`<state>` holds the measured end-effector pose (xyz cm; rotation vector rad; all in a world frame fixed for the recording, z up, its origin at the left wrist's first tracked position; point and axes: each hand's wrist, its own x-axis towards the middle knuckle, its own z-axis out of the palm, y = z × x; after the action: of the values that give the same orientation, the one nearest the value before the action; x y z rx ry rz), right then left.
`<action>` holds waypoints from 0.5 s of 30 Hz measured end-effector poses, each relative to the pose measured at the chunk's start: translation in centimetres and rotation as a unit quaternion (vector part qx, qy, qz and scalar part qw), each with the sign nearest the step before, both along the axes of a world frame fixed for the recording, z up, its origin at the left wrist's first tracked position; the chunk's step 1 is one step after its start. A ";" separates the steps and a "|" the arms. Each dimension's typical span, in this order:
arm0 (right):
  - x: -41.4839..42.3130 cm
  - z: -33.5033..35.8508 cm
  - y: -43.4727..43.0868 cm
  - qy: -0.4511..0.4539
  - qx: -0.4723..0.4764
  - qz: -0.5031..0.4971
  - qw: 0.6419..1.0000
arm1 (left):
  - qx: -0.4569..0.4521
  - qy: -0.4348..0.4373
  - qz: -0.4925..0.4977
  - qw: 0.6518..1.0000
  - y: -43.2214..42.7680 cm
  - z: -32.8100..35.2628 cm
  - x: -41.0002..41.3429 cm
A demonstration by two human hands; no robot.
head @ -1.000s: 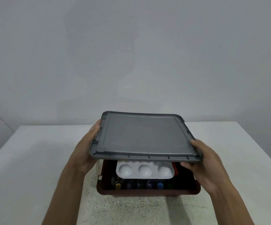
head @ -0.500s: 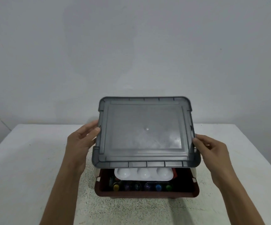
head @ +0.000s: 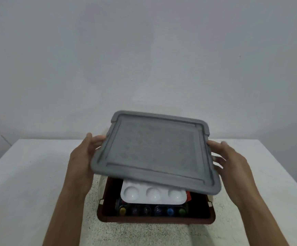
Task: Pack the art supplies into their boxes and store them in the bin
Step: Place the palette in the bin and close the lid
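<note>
Both forearms reach forward from the bottom of the view, one on each side of the bin [head: 154, 220]. The left hand [head: 81, 162] is at the left edge of the lid [head: 154, 151], palm turned inward. Its thumb stands up and its fingers [head: 99, 139] stretch forward by the lid's far-left corner. The right hand [head: 233, 162] mirrors it at the lid's right edge, its fingers [head: 215, 144] spread, nearly straight, and touching the rim. The hands are apart and uncurled, carrying the lid between them.

The lid hangs above the bin, apart from its rim, covering the bin's far part and leaving the near part open. Its top face tips toward the camera, with the far edge higher than the near one. Its long axis runs roughly left to right but is skewed against the bin's, so the near-right corner comes closest to the bin's near wall and the near-left corner sits higher.

The bin lies with its long side left to right on a speckled mat [head: 144, 235] on the table [head: 28, 174]. Inside it, a white palette [head: 153, 194] shows three wells below the lid's near edge. A row of paint pots [head: 170, 211] lines the bin's near wall.
</note>
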<state>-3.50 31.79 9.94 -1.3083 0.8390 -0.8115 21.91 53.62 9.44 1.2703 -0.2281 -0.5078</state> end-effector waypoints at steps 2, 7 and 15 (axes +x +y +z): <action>-0.1 -0.3 -0.3 0.008 -0.028 0.005 1.000 | 0.052 -0.020 0.004 0.998 -0.2 -0.3 0.0; 0.5 -1.1 -0.8 0.061 -0.089 -0.006 0.994 | 0.124 -0.119 -0.002 0.985 -0.6 -0.9 -0.3; 1.4 -3.5 -0.8 0.244 -0.289 0.001 0.926 | 0.325 -0.259 0.020 0.909 -1.3 -3.9 -0.1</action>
<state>-2.07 30.96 6.45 -2.0926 1.0248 -0.7681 21.80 52.31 5.49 2.0558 -0.5036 -0.1949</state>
